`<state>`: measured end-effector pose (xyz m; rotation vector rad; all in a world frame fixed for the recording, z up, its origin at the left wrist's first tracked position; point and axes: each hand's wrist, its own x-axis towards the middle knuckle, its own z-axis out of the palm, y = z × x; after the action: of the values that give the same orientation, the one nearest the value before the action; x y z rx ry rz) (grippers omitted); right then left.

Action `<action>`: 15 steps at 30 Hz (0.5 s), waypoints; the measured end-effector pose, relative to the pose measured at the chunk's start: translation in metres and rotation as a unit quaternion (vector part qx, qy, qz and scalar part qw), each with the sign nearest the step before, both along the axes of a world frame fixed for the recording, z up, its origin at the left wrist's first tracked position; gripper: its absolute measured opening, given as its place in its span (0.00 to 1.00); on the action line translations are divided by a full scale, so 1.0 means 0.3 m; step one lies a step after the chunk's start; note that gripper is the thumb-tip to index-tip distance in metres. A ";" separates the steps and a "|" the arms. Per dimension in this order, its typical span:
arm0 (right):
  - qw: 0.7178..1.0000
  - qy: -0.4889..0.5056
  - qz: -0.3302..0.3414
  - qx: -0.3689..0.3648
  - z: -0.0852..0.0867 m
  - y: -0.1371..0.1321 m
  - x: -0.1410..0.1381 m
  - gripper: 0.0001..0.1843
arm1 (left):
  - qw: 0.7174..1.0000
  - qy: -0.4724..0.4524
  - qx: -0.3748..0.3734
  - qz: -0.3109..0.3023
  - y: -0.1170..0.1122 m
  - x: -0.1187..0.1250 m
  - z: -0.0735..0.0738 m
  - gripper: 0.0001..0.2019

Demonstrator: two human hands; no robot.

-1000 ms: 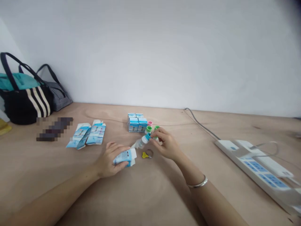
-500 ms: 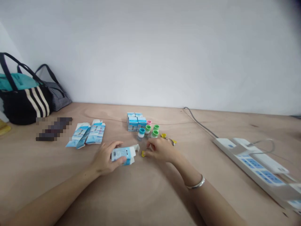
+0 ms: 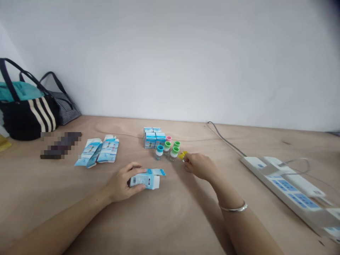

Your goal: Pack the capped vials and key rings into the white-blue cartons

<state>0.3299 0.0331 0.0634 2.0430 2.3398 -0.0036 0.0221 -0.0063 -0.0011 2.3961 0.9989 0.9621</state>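
Observation:
My left hand [image 3: 120,184] is closed around a small blue and white carton [image 3: 142,181], which lies on its side with its end flaps open toward the right. To the right, my right hand [image 3: 200,165] is low over the table with curled fingers, pinching at a small yellow piece [image 3: 181,156]. The fingers partly hide it and whatever lies beneath. Just left of that hand stand small clear bottles with coloured tops: a blue-topped bottle [image 3: 159,152], several green-topped ones [image 3: 174,152] and a pink-topped one [image 3: 168,138].
Closed blue and white cartons [image 3: 150,140] stand together behind the bottles. Flattened cartons [image 3: 107,150] lie to the left, near a blurred-out dark object [image 3: 61,146]. A striped black bag [image 3: 29,118] sits at far left. At right lie a power strip [image 3: 287,191] and a grey cable [image 3: 225,137].
My right hand has moved right, and the yellow piece near the carton is gone from there. My left hand has shifted the carton slightly right and turned it, so its flap points right.

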 end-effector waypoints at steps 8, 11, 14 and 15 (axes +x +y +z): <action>0.994 0.070 -0.052 0.073 0.006 0.010 0.014 0.10 | 0.999 0.007 0.041 -0.024 -0.005 0.004 -0.022 0.22; 0.957 0.199 0.016 0.209 0.001 -0.024 -0.041 0.15 | 1.000 -0.003 0.013 -0.010 -0.015 0.006 -0.007 0.27; 0.911 0.284 0.200 0.222 -0.021 -0.074 -0.141 0.13 | 0.999 -0.026 -0.027 0.019 -0.019 0.002 0.001 0.32; 0.898 0.288 0.268 0.198 -0.032 -0.089 -0.175 0.12 | 0.998 -0.039 -0.048 0.026 -0.017 0.000 0.000 0.32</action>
<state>0.2774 0.0062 0.0537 1.5856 3.4688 -0.1487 0.0220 -0.0114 -0.0012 2.2472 1.0594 0.9941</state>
